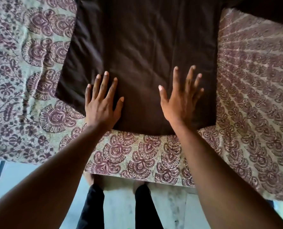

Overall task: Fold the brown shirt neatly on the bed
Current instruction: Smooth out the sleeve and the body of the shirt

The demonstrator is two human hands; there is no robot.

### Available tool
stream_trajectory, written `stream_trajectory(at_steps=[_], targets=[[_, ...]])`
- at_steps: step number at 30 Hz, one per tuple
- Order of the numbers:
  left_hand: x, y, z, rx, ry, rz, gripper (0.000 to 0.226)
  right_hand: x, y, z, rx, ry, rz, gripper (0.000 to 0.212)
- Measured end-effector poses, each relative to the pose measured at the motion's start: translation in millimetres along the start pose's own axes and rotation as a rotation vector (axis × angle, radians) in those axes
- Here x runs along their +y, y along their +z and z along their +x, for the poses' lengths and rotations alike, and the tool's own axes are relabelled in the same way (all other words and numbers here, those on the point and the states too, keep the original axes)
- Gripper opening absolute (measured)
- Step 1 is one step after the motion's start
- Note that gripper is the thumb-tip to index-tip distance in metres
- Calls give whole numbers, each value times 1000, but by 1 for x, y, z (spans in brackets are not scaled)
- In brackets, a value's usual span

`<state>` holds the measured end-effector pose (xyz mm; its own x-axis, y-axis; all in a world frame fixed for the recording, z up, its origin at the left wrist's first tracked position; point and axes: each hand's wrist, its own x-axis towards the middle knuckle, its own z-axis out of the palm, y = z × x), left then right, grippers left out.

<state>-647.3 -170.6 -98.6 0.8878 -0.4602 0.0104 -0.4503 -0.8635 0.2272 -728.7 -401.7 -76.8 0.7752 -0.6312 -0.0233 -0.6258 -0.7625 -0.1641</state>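
Observation:
The brown shirt (142, 52) lies spread flat on the bed, its hem toward me and its upper part running out of the top of the view. One sleeve reaches toward the top right corner. My left hand (102, 103) rests flat on the shirt's lower left part, fingers spread apart. My right hand (181, 100) lies flat on the lower right part, fingers also spread. Neither hand grips any cloth.
The bed is covered by a cream bedspread with a maroon paisley pattern (43, 116). Its near edge (137, 178) runs just in front of my legs in dark trousers (142, 205), which stand on a pale floor (117, 204).

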Motion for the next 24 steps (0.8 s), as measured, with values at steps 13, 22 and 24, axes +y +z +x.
stream_trajectory(at_steps=[13, 22, 24], targets=[[-84, -34, -9, 43, 60, 5, 68, -41, 11, -120, -324, -589, -49, 71], [-144, -30, 54, -49, 150, 21, 69, -135, 41, -24, -122, -68, -56, 78], [-152, -31, 52, -52, 166, 6, 69, -154, 45, -50, -152, -131, -90, 80]])
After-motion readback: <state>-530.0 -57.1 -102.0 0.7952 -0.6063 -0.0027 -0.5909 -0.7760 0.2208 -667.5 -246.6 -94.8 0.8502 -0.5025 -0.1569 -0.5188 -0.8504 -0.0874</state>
